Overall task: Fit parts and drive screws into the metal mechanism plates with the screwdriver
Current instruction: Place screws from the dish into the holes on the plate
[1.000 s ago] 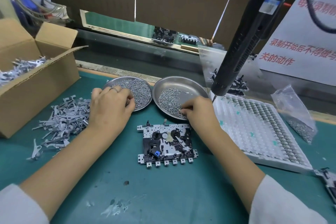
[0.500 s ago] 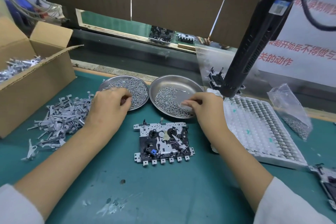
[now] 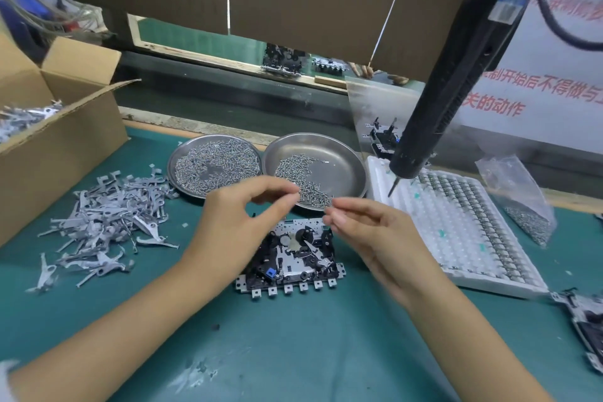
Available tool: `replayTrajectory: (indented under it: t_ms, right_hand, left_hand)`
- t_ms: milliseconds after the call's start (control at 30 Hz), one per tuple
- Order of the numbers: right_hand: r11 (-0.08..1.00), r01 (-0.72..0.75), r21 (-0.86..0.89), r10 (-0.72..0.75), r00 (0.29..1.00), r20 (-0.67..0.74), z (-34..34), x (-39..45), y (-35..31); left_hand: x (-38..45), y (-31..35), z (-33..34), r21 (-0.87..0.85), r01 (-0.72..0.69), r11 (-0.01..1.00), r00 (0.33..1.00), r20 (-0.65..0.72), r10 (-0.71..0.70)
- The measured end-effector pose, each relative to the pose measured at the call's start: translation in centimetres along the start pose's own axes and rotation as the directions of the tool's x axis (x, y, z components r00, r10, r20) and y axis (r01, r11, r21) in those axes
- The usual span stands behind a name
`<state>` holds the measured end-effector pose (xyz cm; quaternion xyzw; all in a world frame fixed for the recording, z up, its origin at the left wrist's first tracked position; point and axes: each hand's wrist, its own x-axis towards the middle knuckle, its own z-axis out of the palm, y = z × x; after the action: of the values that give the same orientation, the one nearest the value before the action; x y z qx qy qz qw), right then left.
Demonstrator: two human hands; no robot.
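While both hands hover above the green bench mat (image 3: 326, 352), the left hand (image 3: 238, 222) has its thumb and forefinger pinched together near the rim of the right-hand dish, and the right hand (image 3: 368, 232) pinches its own thumb and forefinger just beside them; the fingertips of the two hands are close but not touching. Whatever sits in either pinch is too small and blurred to make out, so I cannot tell whether a screw is held. Directly beneath the hands lies the metal mechanism plate (image 3: 293, 261), flat on the mat, carrying black plastic parts, a small blue piece and a row of square tabs along its near edge. Behind it stand two round steel dishes side by side, touching: the left dish (image 3: 182, 157) is thickly covered with small screws, the right dish (image 3: 346, 160) holds a thinner scatter of screws (image 3: 303, 179) towards its near-left side. The black electric screwdriver (image 3: 456, 75) hangs tilted from above right, untouched by either hand, its bit pointing down over the far-left corner of a white moulded tray (image 3: 456, 238) with rows of small metal parts along its right side. A heap of grey metal levers (image 3: 107, 225) lies on the mat to the left, next to an open cardboard box (image 3: 58, 147) holding more of them. A clear plastic bag of screws (image 3: 522, 199) rests to the right of the tray, and another mechanism (image 3: 587, 330) shows partly at the right edge
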<state>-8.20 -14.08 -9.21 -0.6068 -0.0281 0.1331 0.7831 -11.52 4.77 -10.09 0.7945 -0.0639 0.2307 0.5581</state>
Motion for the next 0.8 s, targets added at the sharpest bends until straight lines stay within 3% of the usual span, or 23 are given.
replayTrajectory:
  t_ms: [167,267,400,500,634,800]
  right_hand:
    - [0.994,-0.061,0.087,0.05,0.991,0.123,0.3,-1.2,1.0]
    - [0.992,-0.071,0.106,0.046,0.974,0.22,0.8,-1.5,1.2]
    - [0.989,-0.093,0.118,0.066,0.974,0.215,0.7,-1.7,1.4]
    - [0.992,-0.085,0.096,0.065,0.978,0.197,0.8,-1.8,1.4]
    - [0.999,0.045,-0.006,-0.043,0.984,0.174,1.3,-2.2,1.5]
    - [0.938,0.263,-0.224,-0.238,0.962,0.134,1.7,-2.6,1.7]
  left_hand:
    - [-1.2,0.5,1.5,-0.054,-0.068,0.996,0.99,0.121,0.074]
    - [-1.4,0.2,1.9,-0.054,-0.117,0.992,0.989,0.089,0.122]
    - [-1.6,-0.2,2.2,-0.049,-0.179,0.983,0.982,0.048,0.181]
    - [-1.8,-0.4,2.2,0.064,-0.274,0.96,0.962,0.008,0.274]
    - [-1.7,-0.5,2.0,0.221,-0.459,0.86,0.883,0.009,0.469]
    - [-1.6,-1.1,1.8,0.325,-0.536,0.779,0.83,0.037,0.556]
